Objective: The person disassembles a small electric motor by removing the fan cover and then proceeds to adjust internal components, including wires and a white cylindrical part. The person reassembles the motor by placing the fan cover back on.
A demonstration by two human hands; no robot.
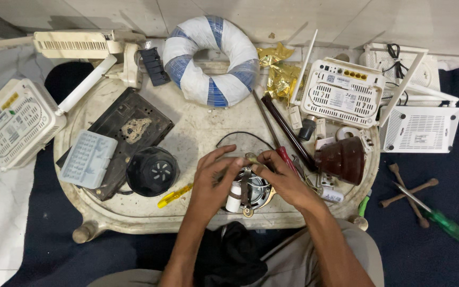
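Between both hands, at the near edge of the low white surface point(197, 133), sits a small electric motor point(251, 190), its metal frame and round winding showing. The left hand point(213, 183) curls over its left side, grip narrowed on the motor body beside a white cylindrical capacitor point(233, 202). The right hand point(282, 178) pinches at the motor's top, thumb and forefinger drawn close on a small brass-coloured part there; whether that part is free or fixed cannot be told. A thin black wire point(243, 136) loops up from the motor across the surface.

Judging by how things lie, the work looks partway through: the motor is bare of any housing, while a black round casing point(153, 170) sits apart to the left and a dark red dome-shaped cover point(345, 158) to the right, so the unit seems opened and not yet closed up.

Further out, a red-handled screwdriver point(288, 158) lies just beside the right hand and a yellow-handled screwdriver point(174, 195) near the left wrist. A black flat panel point(128, 133) carries a pale blue plastic tray point(88, 159). Beyond them rests a coil of white and blue wire point(211, 59), with crumpled gold foil point(280, 74) and white router boxes point(343, 91) around; a green-handled screwdriver point(442, 220) lies on the dark floor mat point(442, 255)
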